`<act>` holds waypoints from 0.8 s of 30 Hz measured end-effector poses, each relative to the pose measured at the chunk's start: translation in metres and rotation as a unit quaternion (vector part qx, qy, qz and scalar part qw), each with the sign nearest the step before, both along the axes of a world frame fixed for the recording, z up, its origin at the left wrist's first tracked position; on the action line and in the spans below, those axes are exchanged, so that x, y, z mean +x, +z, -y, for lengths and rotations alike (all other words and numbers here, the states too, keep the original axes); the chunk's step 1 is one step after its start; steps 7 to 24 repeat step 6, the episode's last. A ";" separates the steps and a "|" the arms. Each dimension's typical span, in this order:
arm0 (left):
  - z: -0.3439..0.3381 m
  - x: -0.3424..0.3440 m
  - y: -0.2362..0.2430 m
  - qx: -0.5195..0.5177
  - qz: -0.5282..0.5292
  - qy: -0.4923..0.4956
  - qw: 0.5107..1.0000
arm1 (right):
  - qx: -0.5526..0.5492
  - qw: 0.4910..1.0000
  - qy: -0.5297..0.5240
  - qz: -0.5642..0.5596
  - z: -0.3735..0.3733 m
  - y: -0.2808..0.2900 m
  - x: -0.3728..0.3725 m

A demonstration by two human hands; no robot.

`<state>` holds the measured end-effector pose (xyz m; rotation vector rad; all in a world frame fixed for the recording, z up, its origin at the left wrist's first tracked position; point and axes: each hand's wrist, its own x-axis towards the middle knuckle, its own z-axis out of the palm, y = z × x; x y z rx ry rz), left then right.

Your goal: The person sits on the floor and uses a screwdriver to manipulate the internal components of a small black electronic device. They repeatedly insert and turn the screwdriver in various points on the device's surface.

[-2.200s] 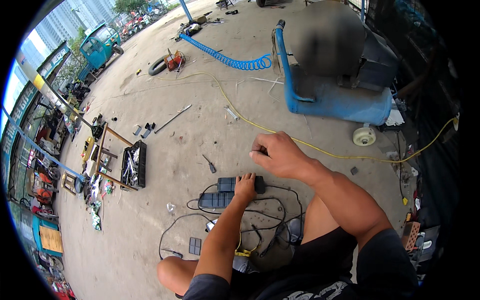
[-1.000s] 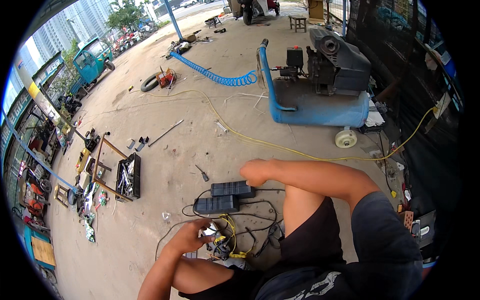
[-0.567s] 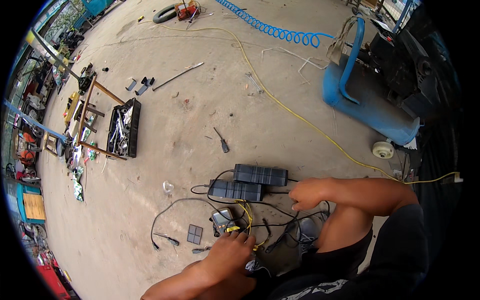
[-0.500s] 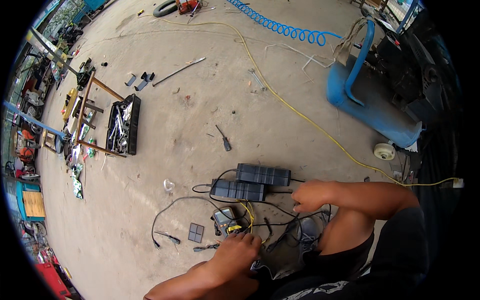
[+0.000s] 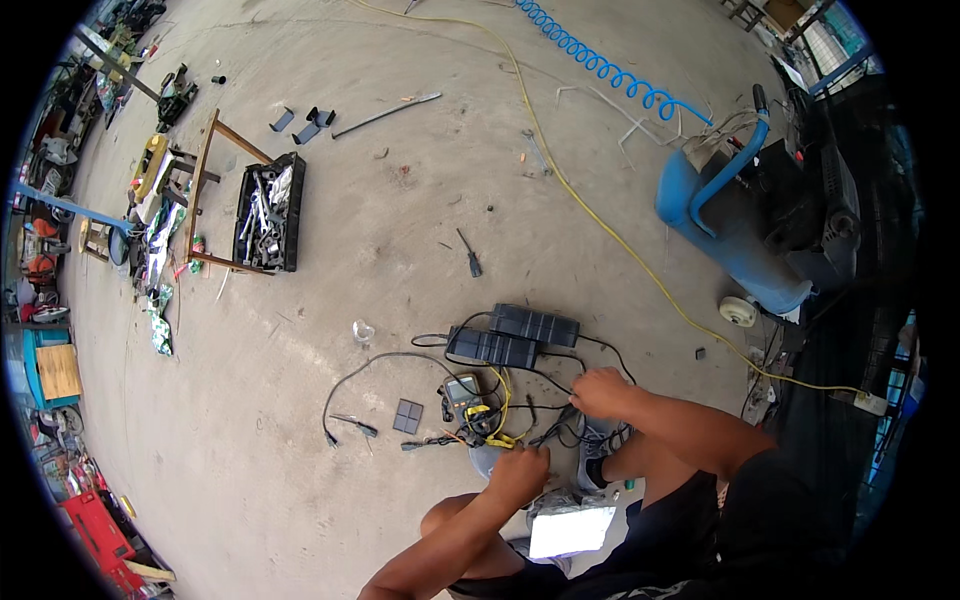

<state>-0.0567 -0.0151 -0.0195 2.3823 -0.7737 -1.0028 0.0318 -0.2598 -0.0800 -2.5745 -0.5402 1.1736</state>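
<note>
My right hand (image 5: 600,392) is closed around a black cable (image 5: 554,379) that runs from the two black power adapters, the far one (image 5: 535,325) and the near one (image 5: 490,347). My left hand (image 5: 520,474) is curled closed just below the yellow clip leads (image 5: 505,385); what its fingers hold is hidden. Beside these leads lies a handheld meter (image 5: 461,391) with a grey screen. Black cables tangle between my hands, near my right shoe (image 5: 591,462). A bright white rectangular thing (image 5: 570,532) shows between my legs.
Left of the meter lie a small four-paned dark square (image 5: 408,416), a black clip (image 5: 425,443) and a screwdriver (image 5: 355,425). Another screwdriver (image 5: 470,255) lies farther off. A black toolbox (image 5: 270,212) stands left, a blue compressor tank (image 5: 725,230) right. A yellow cord (image 5: 610,225) crosses the floor.
My head view has shifted, so the floor things sit differently. My left hand has drawn slightly away from the meter. The white rectangle has come into sight between my legs.
</note>
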 end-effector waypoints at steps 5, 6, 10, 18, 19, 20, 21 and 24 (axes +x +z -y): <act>-0.003 -0.040 0.009 0.000 -0.063 0.162 0.985 | 0.021 0.969 -0.210 0.130 -0.007 0.065 -0.062; -0.003 -0.058 0.013 0.000 -0.051 0.190 0.980 | 0.019 0.963 -0.203 0.177 0.000 0.086 -0.073; -0.003 -0.058 0.013 0.000 -0.051 0.190 0.980 | 0.019 0.963 -0.203 0.177 0.000 0.086 -0.073; -0.003 -0.058 0.013 0.000 -0.051 0.190 0.980 | 0.019 0.963 -0.203 0.177 0.000 0.086 -0.073; -0.003 -0.058 0.013 0.000 -0.051 0.190 0.980 | 0.019 0.963 -0.203 0.177 0.000 0.086 -0.073; -0.003 -0.058 0.013 0.000 -0.051 0.190 0.980 | 0.019 0.963 -0.203 0.177 0.000 0.086 -0.073; -0.003 -0.058 0.013 0.000 -0.051 0.190 0.980 | 0.019 0.963 -0.203 0.177 0.000 0.086 -0.073; -0.003 -0.058 0.013 0.000 -0.051 0.190 0.980 | 0.019 0.963 -0.203 0.177 0.000 0.086 -0.073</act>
